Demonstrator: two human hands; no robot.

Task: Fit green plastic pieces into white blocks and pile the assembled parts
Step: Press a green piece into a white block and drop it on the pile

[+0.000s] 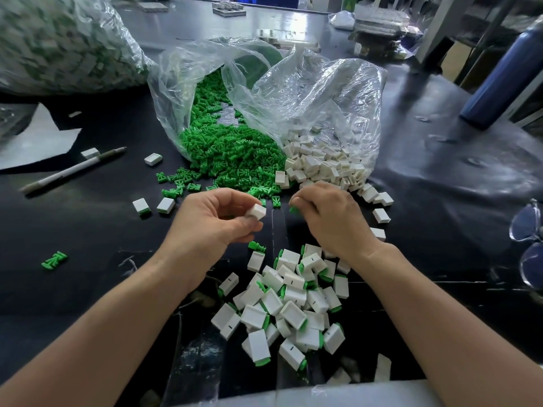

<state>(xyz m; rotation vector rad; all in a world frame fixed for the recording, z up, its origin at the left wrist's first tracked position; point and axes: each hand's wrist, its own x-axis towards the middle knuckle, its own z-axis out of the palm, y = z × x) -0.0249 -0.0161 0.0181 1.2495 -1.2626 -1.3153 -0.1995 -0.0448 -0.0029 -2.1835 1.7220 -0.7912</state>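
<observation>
My left hand [214, 218] pinches a white block [257, 212] between thumb and fingertips above the black table. Just to its right, my right hand [329, 214] curls its fingers round a green plastic piece [293, 210], of which only a tip shows. The two hands are a small gap apart. Beyond them, a heap of green pieces [232, 151] spills from a clear bag, and a heap of white blocks [323, 165] spills from a second clear bag. Below my wrists lies a pile of assembled parts [291, 304], white blocks with green ends.
A pen [73, 170] lies at the left beside white paper [35, 139]. A big bag of parts [58, 42] fills the far left. Loose blocks [166, 205] and a stray green piece [54, 259] lie about. A blue bottle [505, 74] and glasses [529, 239] sit at the right.
</observation>
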